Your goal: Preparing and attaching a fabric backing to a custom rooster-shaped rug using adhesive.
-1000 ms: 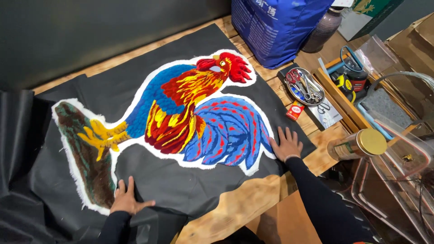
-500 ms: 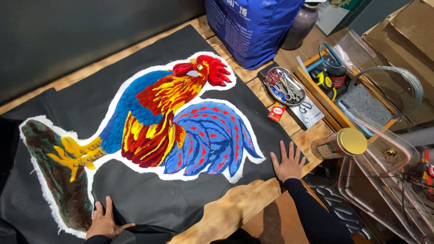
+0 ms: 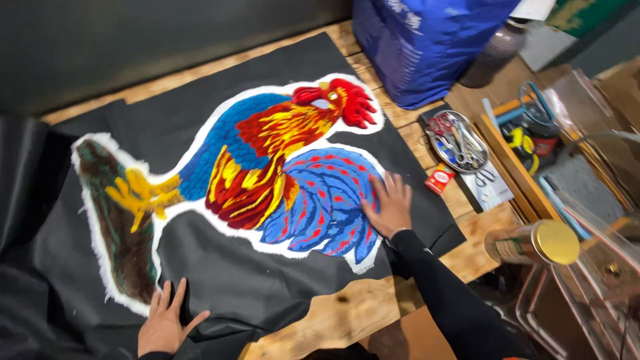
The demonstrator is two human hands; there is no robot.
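Here the rooster rug (image 3: 267, 167) lies flat on black cloth (image 3: 227, 280) over the wooden counter (image 3: 347, 310). The right hand (image 3: 389, 205) presses its blue tail, fingers spread open, seemingly to flatten it. The left hand (image 3: 163, 323), fingers splayed, pins the cloth edge.

A wooden table (image 3: 347, 313) carries black fabric (image 3: 267, 280) (rooster rug atop); a red box (image 3: 439, 179) beside it.

You're in a craft workshop. A tufted rooster rug (image 3: 267, 167) lies on black cloth (image 3: 220, 280) over a wooden workbench (image 3: 333, 313). At the right of the frame sit a dish of scissors (image 3: 460, 141) and a tool tray (image 3: 527, 153).
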